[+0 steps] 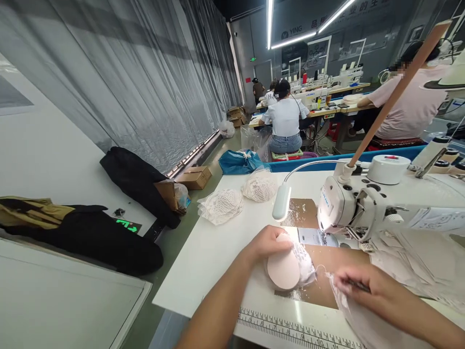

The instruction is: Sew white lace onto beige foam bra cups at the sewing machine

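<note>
My left hand (271, 242) is closed on a pale pink moulded bra cup (284, 270), thumb on top. White lace (304, 261) lies along the cup's right side. Fingers curled, my right hand (363, 283) grips a small dark tool (358, 285), mostly hidden by the fingers. Under and beside that hand hangs pale pink fabric (363, 317). A thin white thread (321, 268) runs between the lace and the fabric's edge. Just behind my hands stands a white sewing machine (332, 203), its needle plate (310, 236) lit by a lamp (282, 201).
Two lace piles (222, 206) (259, 185) lie at the table's far left. Flat pale fabric pieces (417, 257) are stacked at right under the machine arm. A ruler strip (286, 329) marks the front edge. Co-workers (286, 116) sit at machines beyond; cardboard boxes (195, 178) stand on the floor.
</note>
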The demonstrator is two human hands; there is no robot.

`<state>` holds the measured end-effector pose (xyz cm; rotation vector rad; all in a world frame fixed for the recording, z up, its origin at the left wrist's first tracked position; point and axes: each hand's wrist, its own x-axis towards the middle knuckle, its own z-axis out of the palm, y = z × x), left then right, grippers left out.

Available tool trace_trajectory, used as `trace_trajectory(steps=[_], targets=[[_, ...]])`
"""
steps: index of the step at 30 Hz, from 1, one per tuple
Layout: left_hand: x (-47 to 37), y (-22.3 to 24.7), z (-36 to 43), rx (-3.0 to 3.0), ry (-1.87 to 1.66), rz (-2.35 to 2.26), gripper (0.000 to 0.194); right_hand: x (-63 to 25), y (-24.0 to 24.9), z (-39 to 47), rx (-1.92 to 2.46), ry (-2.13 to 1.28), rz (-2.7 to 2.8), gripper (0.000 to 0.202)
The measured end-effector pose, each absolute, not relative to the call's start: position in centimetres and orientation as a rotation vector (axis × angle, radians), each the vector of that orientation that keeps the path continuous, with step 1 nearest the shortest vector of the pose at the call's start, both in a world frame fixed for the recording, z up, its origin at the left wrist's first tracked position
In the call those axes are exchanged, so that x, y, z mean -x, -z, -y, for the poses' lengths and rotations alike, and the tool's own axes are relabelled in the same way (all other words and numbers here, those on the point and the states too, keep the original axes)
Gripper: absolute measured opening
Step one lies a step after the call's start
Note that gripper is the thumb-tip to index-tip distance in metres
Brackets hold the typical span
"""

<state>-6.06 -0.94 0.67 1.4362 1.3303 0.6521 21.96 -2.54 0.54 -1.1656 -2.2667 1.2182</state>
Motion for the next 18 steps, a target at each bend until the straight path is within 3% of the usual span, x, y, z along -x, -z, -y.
trace_trajectory(steps=[4, 8, 18], targets=[[5.5, -0.7, 1.3, -1.366, -0.7, -1.18, 0.034, -19.0, 0.0, 0.3, 1.163, -1.284, 2.108, 0.034], [5.5, -0.5, 1.2, -1.329, -0.702, -1.106, 0.041, -17.1, 1.6, -0.1, 1.064, -1.349, 2.134, 0.036], [7.2, -1.1, 1.1, -1.454, -0.527, -0.982, 0.03, -18.6, 0.7, 0.9, 1.129, -1.452, 2.126, 0.035]])
